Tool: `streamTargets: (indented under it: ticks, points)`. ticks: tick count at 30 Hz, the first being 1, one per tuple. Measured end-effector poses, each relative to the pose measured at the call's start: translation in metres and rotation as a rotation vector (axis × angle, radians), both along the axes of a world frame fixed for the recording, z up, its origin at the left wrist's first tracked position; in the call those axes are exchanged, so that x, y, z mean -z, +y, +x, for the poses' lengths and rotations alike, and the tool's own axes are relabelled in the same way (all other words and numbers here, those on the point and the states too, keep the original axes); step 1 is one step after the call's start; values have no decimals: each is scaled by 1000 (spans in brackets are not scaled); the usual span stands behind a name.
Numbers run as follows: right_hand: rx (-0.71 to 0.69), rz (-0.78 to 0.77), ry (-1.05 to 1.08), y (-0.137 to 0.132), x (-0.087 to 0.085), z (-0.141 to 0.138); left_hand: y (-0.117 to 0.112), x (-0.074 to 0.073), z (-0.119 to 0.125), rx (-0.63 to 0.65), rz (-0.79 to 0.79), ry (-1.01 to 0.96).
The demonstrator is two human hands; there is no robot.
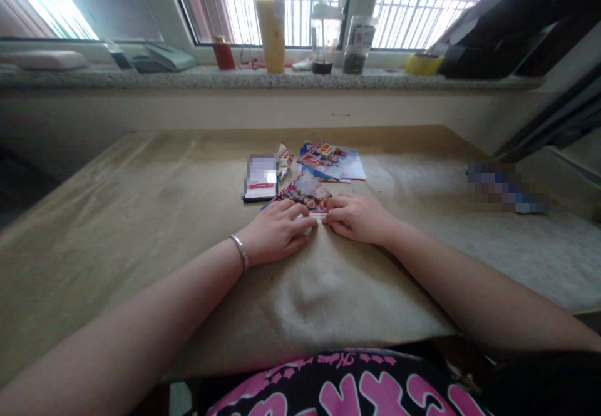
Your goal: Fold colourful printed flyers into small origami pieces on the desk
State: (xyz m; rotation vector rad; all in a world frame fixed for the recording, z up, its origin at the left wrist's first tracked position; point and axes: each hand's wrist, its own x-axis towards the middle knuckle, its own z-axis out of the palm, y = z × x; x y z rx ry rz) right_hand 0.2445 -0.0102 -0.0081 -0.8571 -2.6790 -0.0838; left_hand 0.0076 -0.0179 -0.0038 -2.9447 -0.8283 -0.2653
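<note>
A colourful printed paper sheet [307,194] lies before me, its upper part narrowed to a slanted, folded-looking shape. My left hand [282,231] grips its lower left, with fingers bent over the paper and thumb at the near edge. From the right, my right hand [354,217] pinches the sheet's lower right side with curled fingers. A white and red strip shows at the near edge between the two hands. Both palms hide much of the paper. Just beyond it lies a loose stack of printed sheets [345,161].
Left of the paper lies a phone [261,178] with a lit, blurred screen, beside a small folded paper piece [284,156]. A blurred flat item [507,187] rests at far right. Bottles and a yellow tape roll [423,64] line the window sill [188,80] behind the table [141,216].
</note>
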Motion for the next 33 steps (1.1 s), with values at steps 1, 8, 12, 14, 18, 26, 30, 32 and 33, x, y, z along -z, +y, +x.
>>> streamTargets:
  ticks: [1,8,12,14,18,26,30,32,33]
  points:
    - [2,-1,0,0,0,0,1,0,-1,6,-5,-4]
    - [4,-15,-1,0,1,1,6,-7,-11,61,-72,-20]
    - [10,-8,-2,-1,0,1,8,-11,-15,101,-103,-47]
    - [11,-6,-4,-1,0,1,9,-12,-16,114,-115,-53]
    - [2,-9,-11,0,1,2,11,-13,-19,138,-133,-44]
    - [14,-28,18,1,3,3,15,-14,-26,159,-191,-51]
    - [21,-43,25,0,3,2,18,-13,-30,169,-234,-76]
    - [21,-46,24,0,3,2,21,-12,-32,186,-253,-95]
    - [17,-46,22,0,2,2,23,-11,-33,196,-260,-105]
